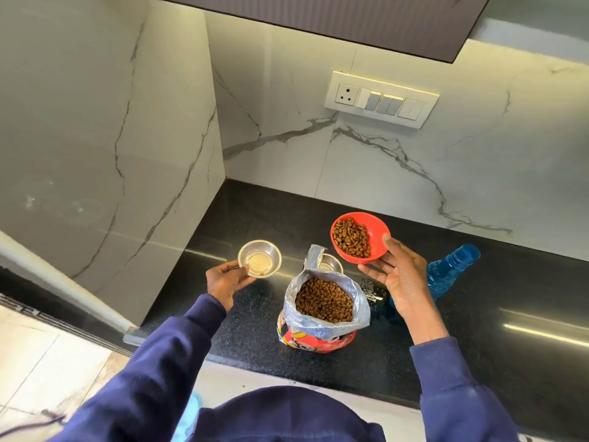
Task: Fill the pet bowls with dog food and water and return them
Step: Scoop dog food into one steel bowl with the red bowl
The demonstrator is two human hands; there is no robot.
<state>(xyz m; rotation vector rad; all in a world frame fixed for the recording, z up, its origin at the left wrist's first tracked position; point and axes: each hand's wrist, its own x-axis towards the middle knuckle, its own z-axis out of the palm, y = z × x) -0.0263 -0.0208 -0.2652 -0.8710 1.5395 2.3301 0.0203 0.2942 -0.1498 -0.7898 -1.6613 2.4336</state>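
My right hand [400, 279] holds a red bowl [379, 244] full of brown kibble, raised above the black counter [248, 224], thumb on its rim and fingers under it. My left hand [227, 279] grips the rim of a small steel bowl [259, 258] that holds only a crumb or two. Between the hands stands an open dog food bag [323, 311], its foil top spread and kibble showing inside. A second steel bowl [331, 264] peeks out behind the bag, mostly hidden. A blue water bottle [451, 267] lies on the counter behind my right hand.
The counter ends at a marble side wall [95, 138] on the left and a marble backsplash with a switch panel [381, 98] behind. A dark cabinet [350, 17] hangs overhead. A wet patch glints by the bag. The counter's front edge runs near my body.
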